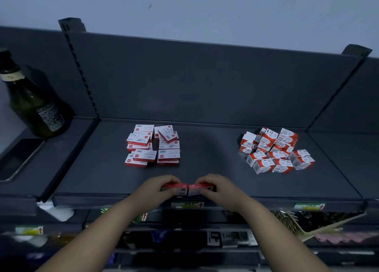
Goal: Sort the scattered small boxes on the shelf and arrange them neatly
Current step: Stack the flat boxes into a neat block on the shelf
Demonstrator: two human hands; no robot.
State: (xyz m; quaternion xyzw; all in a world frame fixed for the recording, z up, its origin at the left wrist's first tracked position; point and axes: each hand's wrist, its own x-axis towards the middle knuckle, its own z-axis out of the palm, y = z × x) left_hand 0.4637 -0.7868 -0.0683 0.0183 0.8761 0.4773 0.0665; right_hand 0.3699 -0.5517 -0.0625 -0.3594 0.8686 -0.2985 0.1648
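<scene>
Left hand (159,186) and right hand (220,188) each grip one of two flat boxes (178,186), ends touching, at shelf (205,163) front, bottom centre. Centre pile (152,146) loosely stacked, right pile (274,151) jumbled. Most sorting looks undone.

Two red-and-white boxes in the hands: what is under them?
The dark shelf, near its front edge. The left hand and right hand cover the boxes' outer ends, so contact with the shelf cannot be confirmed.
</scene>
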